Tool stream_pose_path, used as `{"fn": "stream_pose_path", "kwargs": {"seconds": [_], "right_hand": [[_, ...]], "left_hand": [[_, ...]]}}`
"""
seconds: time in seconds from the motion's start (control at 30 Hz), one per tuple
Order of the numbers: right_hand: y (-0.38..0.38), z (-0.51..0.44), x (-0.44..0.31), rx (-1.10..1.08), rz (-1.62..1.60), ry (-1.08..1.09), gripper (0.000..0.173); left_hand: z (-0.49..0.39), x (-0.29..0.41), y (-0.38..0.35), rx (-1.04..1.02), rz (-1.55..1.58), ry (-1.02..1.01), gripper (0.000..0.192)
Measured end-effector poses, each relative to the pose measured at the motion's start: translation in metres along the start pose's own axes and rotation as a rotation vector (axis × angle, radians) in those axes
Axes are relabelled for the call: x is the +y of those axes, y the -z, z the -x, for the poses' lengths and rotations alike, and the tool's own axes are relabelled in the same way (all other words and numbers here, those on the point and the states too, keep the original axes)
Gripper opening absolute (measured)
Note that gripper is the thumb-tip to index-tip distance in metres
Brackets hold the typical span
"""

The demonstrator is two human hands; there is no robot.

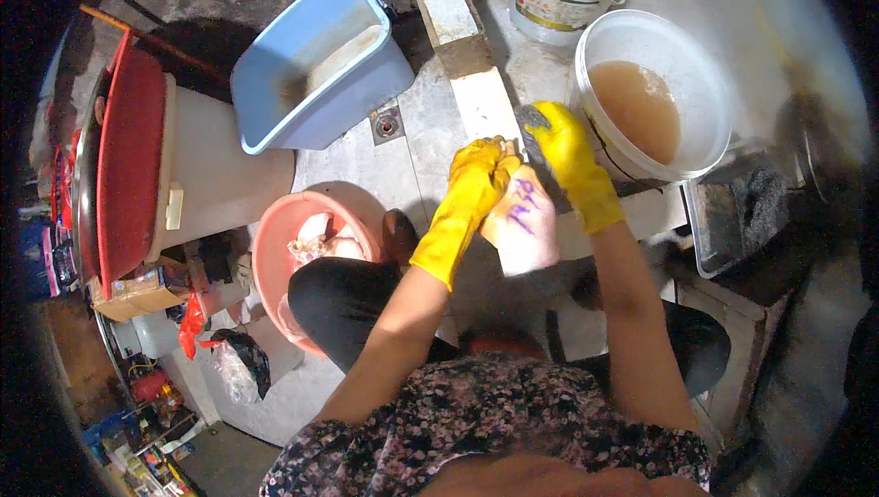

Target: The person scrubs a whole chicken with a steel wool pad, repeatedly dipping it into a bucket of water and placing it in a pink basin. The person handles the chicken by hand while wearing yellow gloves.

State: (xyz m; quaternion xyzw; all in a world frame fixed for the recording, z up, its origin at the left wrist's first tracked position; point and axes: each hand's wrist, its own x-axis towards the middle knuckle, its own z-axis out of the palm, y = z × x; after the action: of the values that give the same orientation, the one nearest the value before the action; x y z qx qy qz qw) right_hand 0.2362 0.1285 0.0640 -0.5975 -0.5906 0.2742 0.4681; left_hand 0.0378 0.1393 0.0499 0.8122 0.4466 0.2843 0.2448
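Observation:
Both my hands wear yellow rubber gloves. My left hand grips the narrow upper end of a pale piece of meat with skin, which looks like a pig's trotter. Purple ink marks show on its skin, and its wide end hangs toward my lap. Curled around a dark grey scouring pad, my right hand is just right of the meat's upper end. Whether the pad touches the meat, I cannot tell. Beyond my hands runs a narrow white ledge, brightly lit.
At right stands a white bucket of cloudy brown water, with a lidded bucket behind it. A blue tub is at upper left, near a floor drain. By my left knee, a pink basin holds pale pieces.

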Motion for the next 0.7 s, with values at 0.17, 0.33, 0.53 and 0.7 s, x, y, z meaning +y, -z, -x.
{"fn": "stream_pose_path", "kwargs": {"seconds": [0.17,0.33,0.53,0.7], "right_hand": [[-0.010,0.031,0.021,-0.077,0.101,0.146,0.023],[-0.024,-0.020,-0.004,0.091,0.120,0.113,0.025],[0.068,-0.073,-0.080,0.355,0.581,0.523,0.037],[0.188,-0.100,-0.019,0.147,0.853,-0.293,0.043]], "left_hand": [[0.003,-0.006,-0.004,-0.011,-0.010,-0.109,0.020],[0.002,0.012,0.004,-0.047,-0.112,-0.080,0.035],[0.025,0.025,0.026,0.098,0.041,0.243,0.106],[0.039,0.040,0.042,-0.137,0.281,0.688,0.130]]}}
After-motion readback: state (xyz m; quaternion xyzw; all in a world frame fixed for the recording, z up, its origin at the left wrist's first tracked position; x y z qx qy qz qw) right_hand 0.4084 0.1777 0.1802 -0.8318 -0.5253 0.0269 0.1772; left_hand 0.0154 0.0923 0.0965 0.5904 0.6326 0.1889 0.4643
